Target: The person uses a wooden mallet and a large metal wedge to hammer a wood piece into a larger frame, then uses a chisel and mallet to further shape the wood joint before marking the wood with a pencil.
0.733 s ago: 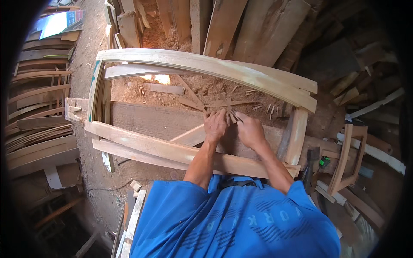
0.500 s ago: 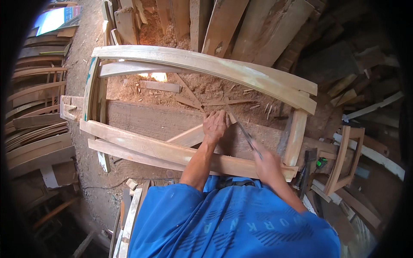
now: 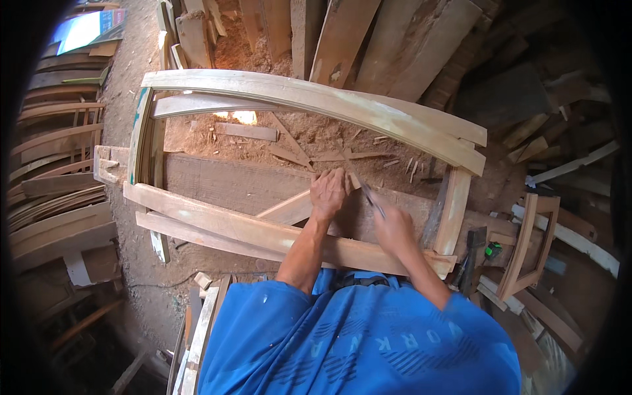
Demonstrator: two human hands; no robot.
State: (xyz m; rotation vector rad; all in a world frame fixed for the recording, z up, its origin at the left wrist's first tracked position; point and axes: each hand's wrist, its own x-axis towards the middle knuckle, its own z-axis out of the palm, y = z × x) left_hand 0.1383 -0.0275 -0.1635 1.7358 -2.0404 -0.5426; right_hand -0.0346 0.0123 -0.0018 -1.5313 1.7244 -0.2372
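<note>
My left hand [image 3: 330, 192] is closed over the end of a short wooden strip [image 3: 293, 207], pressing it down on a wide, dark plank [image 3: 214, 179]. Beside it, my right hand [image 3: 394, 229] is blurred by motion and wrapped round a handsaw [image 3: 370, 196]. Its thin blade, seen nearly edge-on, crosses the strip's end just right of my left fingers. Around both hands lies a large wooden frame [image 3: 217, 222] of curved rails and straight end pieces. My forearms reach over its near rail. The saw's handle is mostly hidden in my grip.
Sawdust and offcuts [image 3: 247, 131] cover the ground beyond the plank. Upright boards [image 3: 345, 39] lean at the far side. Curved wooden pieces [image 3: 56, 141] are stacked at left. On the right stand a small wooden frame [image 3: 526, 247] and a green-and-black tape measure [image 3: 492, 249].
My right hand has moved forward and slightly left with the saw, toward my left hand. The left hand and the strip have stayed in place.
</note>
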